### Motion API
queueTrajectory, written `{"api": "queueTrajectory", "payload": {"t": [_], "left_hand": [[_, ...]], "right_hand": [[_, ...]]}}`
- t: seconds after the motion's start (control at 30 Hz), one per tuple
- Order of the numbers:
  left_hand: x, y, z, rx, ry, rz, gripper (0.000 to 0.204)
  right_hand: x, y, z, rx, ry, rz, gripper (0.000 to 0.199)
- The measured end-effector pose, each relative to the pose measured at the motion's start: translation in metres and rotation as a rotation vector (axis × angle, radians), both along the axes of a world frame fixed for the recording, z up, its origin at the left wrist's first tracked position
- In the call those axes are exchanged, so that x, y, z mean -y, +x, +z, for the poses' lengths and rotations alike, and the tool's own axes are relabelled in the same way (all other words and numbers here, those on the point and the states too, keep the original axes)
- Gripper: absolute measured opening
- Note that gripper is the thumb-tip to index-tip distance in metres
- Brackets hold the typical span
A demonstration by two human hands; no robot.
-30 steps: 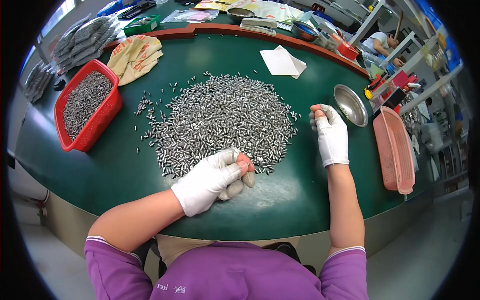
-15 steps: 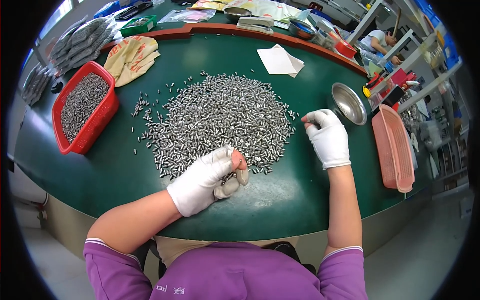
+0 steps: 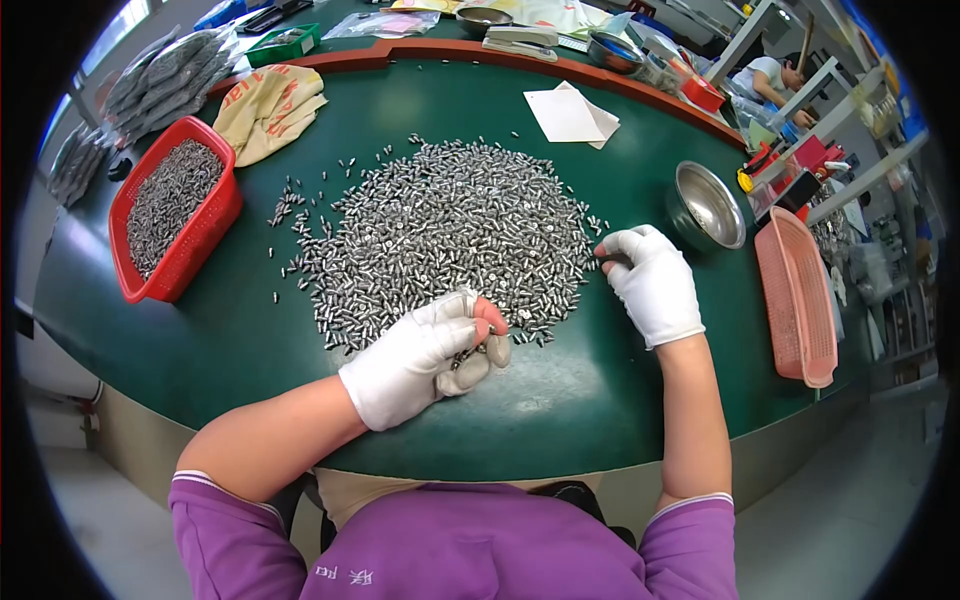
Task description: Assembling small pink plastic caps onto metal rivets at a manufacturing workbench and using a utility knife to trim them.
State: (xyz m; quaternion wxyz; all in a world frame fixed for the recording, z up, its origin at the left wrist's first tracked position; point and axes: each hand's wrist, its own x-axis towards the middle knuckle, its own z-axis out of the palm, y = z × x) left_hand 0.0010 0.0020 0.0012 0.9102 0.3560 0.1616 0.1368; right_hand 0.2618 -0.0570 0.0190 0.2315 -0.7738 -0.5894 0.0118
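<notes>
Head view, looking down: a person in a purple short-sleeved top sits at a dark green tabletop, wearing white gloves that leave some fingertips bare. The left hand is curled, palm turned inward, at the near edge of a broad heap of small silvery metal pieces. A few of these pieces show inside its bent fingers, so it is closed loosely around them; its thumb and forefinger meet at the front.

The right hand is at the heap's right edge, knuckles up, fingers bent and the thumb near the forefinger. Its fingertips come just beside the outermost pieces — whether they grip one, I cannot tell.

The heap covers the middle of the tabletop, with stray pieces scattered off its left side. A strip of green surface runs between the heap and the curved near edge, crossed by the left forearm; another stretch shows between the two hands. Beyond the heap, green surface reaches back to a raised red-brown rail, with white sheets lying near it on the right.

On the far left, a red basket holds many darker small pieces. A shiny metal bowl stands just beyond the right hand — tilted in appearance — and a pink basket sits by the right edge.
</notes>
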Motion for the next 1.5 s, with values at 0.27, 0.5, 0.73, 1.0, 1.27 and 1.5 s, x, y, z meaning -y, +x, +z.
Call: {"api": "queueTrajectory", "payload": {"t": [0.27, 0.5, 0.73, 1.0, 1.27, 1.5], "left_hand": [[0.0, 0.001, -0.003, 0.006, 0.008, 0.018, 0.02], [-0.001, 0.0, -0.002, 0.01, -0.04, 0.041, 0.009], [0.0, 0.0, 0.0, -0.013, -0.023, 0.009, 0.011], [0.004, 0.003, 0.012, -0.174, 0.058, 0.008, 0.024], [0.004, 0.001, 0.005, -0.175, 0.132, -0.034, 0.016], [0.002, 0.001, -0.001, -0.005, -0.078, 0.003, 0.014]], "right_hand": [[0.007, -0.026, 0.016, -0.263, 0.027, 0.376, 0.008], [0.01, -0.033, 0.021, -0.127, -0.175, 0.723, 0.008], [0.01, -0.04, 0.014, 0.069, -0.051, 0.715, 0.012], [0.018, -0.063, 0.018, -0.586, 0.002, 0.622, 0.011], [0.017, -0.065, 0.012, -0.629, 0.09, 0.667, 0.012], [0.012, -0.062, 0.009, -0.239, 0.334, 0.72, 0.023]]}}
